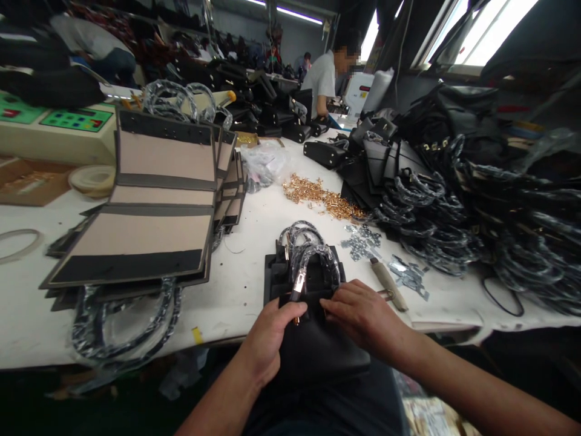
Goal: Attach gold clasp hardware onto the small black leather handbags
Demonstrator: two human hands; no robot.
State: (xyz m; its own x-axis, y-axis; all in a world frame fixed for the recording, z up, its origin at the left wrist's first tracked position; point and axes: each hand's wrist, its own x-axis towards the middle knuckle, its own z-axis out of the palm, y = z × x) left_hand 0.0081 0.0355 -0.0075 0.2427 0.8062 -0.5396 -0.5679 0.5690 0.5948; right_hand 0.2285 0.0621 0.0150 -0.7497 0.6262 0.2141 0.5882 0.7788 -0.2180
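A black handbag rests against my lap and the table's front edge, its handles wrapped in clear plastic and standing up. My left hand grips the bag at the foot of one handle, thumb on top beside a gold fitting. At the other handle foot, the bent fingers of my right hand pinch the bag; their tips are partly hidden. Just beyond my right hand lies a tool with a tan wrapped grip. Thin metal plates and gold-coloured fittings are scattered farther back.
Stacked flat bag panels with wrapped handles cover the left side of the white table. Black bags are piled on the right. A clear plastic bag lies at mid-table. A person works at the far end.
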